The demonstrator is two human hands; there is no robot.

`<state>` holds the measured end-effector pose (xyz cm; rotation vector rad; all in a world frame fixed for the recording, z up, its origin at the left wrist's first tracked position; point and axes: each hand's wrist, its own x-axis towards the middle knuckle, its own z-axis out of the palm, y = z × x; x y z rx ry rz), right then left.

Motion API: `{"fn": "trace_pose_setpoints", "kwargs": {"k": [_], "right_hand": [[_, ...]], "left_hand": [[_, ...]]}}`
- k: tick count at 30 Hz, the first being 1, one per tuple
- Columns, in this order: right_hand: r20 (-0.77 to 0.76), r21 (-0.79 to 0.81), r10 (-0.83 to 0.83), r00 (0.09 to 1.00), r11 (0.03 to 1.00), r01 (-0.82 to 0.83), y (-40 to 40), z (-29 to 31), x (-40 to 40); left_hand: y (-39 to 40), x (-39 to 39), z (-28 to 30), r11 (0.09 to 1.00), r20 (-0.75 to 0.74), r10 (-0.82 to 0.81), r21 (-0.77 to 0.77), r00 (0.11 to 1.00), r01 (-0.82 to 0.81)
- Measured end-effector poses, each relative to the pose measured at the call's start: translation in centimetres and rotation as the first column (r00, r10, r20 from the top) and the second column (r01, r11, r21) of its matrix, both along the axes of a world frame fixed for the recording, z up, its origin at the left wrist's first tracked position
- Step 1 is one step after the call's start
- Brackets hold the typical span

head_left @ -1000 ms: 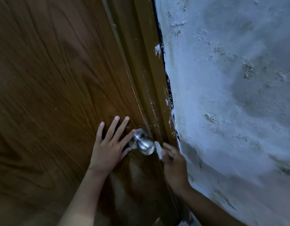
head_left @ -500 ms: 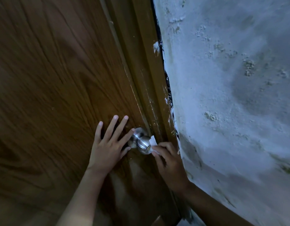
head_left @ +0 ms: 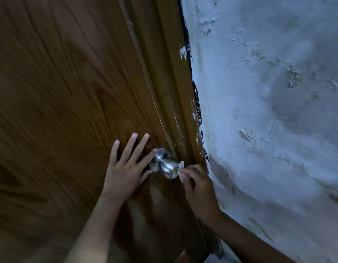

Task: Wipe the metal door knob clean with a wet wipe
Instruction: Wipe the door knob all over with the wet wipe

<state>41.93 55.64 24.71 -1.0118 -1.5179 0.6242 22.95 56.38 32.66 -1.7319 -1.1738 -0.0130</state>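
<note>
A round silver metal door knob (head_left: 167, 166) sticks out of a brown wooden door (head_left: 65, 95) near its right edge. My left hand (head_left: 126, 168) lies flat on the door just left of the knob, fingers spread, index fingertip touching the knob's base plate. My right hand (head_left: 197, 185) pinches a small white wet wipe (head_left: 181, 168) and presses it against the knob's right side. Most of the wipe is hidden by my fingers.
The brown door frame (head_left: 175, 88) runs along the door's right edge, flecked with white paint. A rough, stained whitish wall (head_left: 268, 101) fills the right side, close to my right forearm.
My right hand came up from below right of the knob and brought the wipe against the knob's right side. My left hand has stayed flat on the door.
</note>
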Motion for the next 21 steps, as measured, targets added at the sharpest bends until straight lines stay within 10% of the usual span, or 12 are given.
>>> {"fn": "trace_pose_setpoints", "kwargs": {"k": [21], "right_hand": [[0.018,-0.005,-0.02,1.0,1.0,0.02,-1.3,0.3,-1.2]], "left_hand": [[-0.1,0.1,0.1,1.0,0.009,0.009,-0.029,1.0,-0.009]]}}
